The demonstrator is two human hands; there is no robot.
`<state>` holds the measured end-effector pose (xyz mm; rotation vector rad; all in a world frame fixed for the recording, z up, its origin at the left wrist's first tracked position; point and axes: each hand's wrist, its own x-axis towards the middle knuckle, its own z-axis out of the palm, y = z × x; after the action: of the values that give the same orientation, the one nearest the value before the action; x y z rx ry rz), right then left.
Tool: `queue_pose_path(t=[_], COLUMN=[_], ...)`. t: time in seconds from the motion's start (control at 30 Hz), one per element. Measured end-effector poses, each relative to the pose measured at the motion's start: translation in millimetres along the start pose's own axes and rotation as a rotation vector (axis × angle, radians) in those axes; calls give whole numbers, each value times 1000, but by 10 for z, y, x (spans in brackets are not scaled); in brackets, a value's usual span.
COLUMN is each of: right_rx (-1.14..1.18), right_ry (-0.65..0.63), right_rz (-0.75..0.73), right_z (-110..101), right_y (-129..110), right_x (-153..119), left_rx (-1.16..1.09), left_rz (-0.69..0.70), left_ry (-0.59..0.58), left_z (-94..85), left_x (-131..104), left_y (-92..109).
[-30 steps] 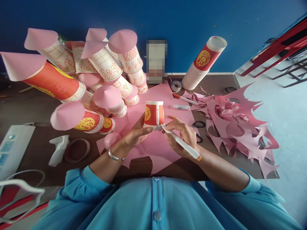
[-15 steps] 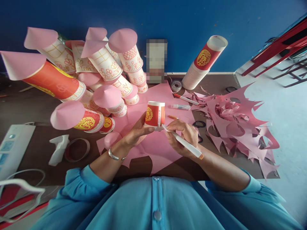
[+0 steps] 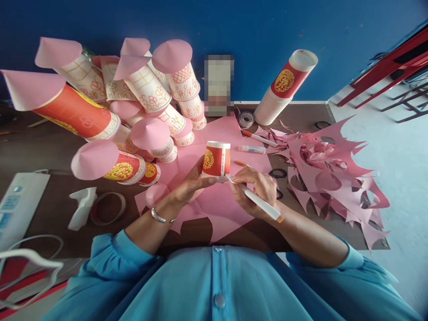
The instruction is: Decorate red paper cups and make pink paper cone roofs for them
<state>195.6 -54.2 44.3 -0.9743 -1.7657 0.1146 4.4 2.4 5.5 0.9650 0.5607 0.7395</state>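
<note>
My left hand (image 3: 191, 183) is closed around the lower left of a red and white paper cup (image 3: 217, 159) with a gold emblem. Between the fingers of my right hand (image 3: 256, 191) is a white marker (image 3: 261, 203) with an orange end. Its tip meets or nearly meets the cup's lower right edge; any mark there is too small to make out. Pink paper (image 3: 230, 214) lies beneath both hands. An orange marker cap (image 3: 241, 163) and a glue stick (image 3: 251, 149) rest on it, just beyond my right hand.
Cup towers with pink paper cones (image 3: 150, 133) crowd the left. A tall stack of cups (image 3: 274, 104) leans at the back right, beside a tape roll (image 3: 246, 119). Pink paper scraps (image 3: 334, 174) cover the right side. A power strip (image 3: 20, 209) lies far left.
Almost nothing differs. The cup and both hands keep nearly the same place, with the marker tip still at the cup's lower edge.
</note>
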Motion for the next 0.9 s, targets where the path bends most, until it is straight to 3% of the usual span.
queue_pose_path(t=[0.2, 0.9], right_rx=[-31, -45], right_ry=[20, 3], right_rz=[-1, -34], right_z=[-1, -1], right_y=[28, 32], right_x=[0, 0], left_rx=[-43, -21], left_rz=[12, 4], left_ry=[-65, -36], left_z=[-79, 0], left_x=[4, 14], left_y=[-74, -15])
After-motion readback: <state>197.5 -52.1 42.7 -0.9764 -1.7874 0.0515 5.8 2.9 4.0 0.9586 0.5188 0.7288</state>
